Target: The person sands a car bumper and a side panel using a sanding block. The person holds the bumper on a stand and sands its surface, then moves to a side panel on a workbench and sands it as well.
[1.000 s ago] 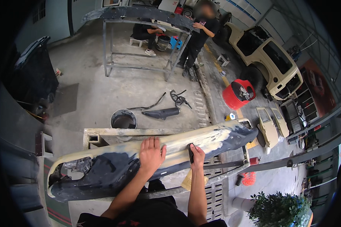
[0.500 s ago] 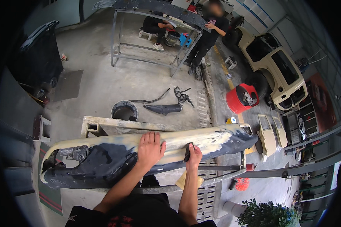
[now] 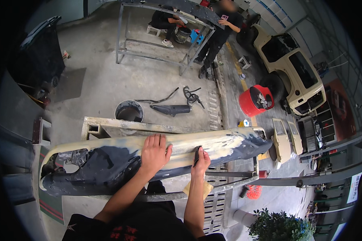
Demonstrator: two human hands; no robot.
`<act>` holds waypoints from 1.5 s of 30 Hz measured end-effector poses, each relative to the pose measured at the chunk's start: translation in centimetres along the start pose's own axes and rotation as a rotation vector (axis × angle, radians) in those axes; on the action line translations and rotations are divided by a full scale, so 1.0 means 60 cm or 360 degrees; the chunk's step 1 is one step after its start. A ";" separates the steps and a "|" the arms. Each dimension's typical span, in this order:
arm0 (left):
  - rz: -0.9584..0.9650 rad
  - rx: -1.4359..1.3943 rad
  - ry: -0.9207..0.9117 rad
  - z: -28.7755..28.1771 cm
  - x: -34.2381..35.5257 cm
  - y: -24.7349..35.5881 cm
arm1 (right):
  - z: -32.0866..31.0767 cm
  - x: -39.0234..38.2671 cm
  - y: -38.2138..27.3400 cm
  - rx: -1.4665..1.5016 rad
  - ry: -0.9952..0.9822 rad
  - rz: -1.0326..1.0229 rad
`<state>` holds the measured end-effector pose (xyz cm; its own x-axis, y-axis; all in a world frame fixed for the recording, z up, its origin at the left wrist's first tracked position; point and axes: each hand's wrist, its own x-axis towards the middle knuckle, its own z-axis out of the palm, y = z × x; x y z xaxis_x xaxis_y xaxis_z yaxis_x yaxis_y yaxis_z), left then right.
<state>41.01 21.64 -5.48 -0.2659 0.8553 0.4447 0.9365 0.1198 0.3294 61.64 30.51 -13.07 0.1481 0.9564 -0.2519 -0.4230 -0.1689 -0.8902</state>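
Observation:
A long car bumper (image 3: 108,170), dark with a pale cream sanded-looking upper strip, lies across a metal stand in front of me. My left hand (image 3: 154,152) rests flat on its cream top near the middle, fingers stretched out. My right hand (image 3: 201,161) pinches a small dark sanding pad (image 3: 196,156) against the cream surface, a little to the right. The pad shows almost edge-on, and its underside is hidden. Below my right wrist, a yellowish sheet (image 3: 205,189) hangs by the stand's near rail.
Beyond the stand (image 3: 149,127) are a bucket (image 3: 128,113) and dark trim parts (image 3: 171,109) on the floor. Two people are at a far metal frame (image 3: 155,47). A red tub (image 3: 253,102), a beige vehicle body (image 3: 293,72) and a plant (image 3: 279,227) stand to the right.
The view has shifted slightly, so the whole scene sits a little higher and further left. The pad in my right hand has turned more edge-on. My left hand stays on the bumper.

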 end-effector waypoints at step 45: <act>-0.0017 -0.0066 0.0011 -0.001 -0.008 -0.011 | 0.049 -0.042 -0.034 0.0096 0.0252 0.0287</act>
<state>40.52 21.13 -5.87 -0.2773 0.8505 0.4469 0.9234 0.1074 0.3685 59.49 29.15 -9.48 0.2014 0.8619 -0.4654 -0.5073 -0.3146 -0.8023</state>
